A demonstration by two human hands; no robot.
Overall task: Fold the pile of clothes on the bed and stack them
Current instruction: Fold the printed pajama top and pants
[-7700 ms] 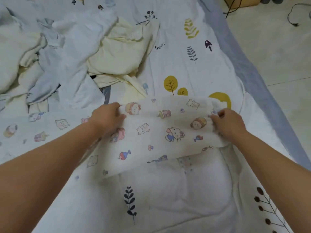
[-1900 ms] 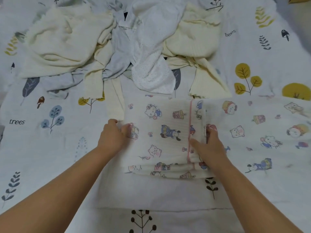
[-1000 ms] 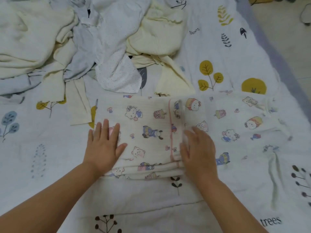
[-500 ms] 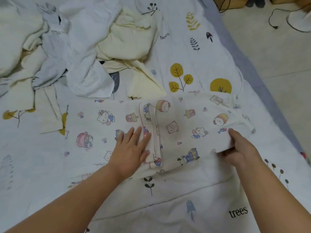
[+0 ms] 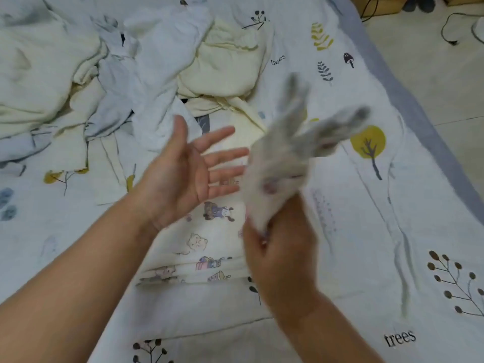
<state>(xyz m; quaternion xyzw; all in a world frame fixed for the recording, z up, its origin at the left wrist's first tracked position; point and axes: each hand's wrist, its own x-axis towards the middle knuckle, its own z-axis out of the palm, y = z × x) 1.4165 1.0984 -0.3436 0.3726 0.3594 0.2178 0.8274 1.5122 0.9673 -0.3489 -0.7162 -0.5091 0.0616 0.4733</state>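
Note:
A white cartoon-print garment [image 5: 209, 242] lies partly folded on the bed in front of me. My right hand [image 5: 280, 247] grips its right end and holds it up off the bed; that raised part [image 5: 293, 153] is blurred from motion. My left hand [image 5: 188, 174] hovers above the garment with palm up and fingers spread, holding nothing. A pile of unfolded cream and pale grey clothes [image 5: 117, 74] lies further back on the bed.
The bed is covered by a white sheet [image 5: 392, 231] printed with trees and leaves. Its grey edge [image 5: 419, 106] runs along the right, with the tiled floor [image 5: 450, 82] and a black cable [image 5: 450, 27] beyond.
My right hand has swung the garment's right end up and toward the left. My left hand has lifted off the cloth and turned palm up.

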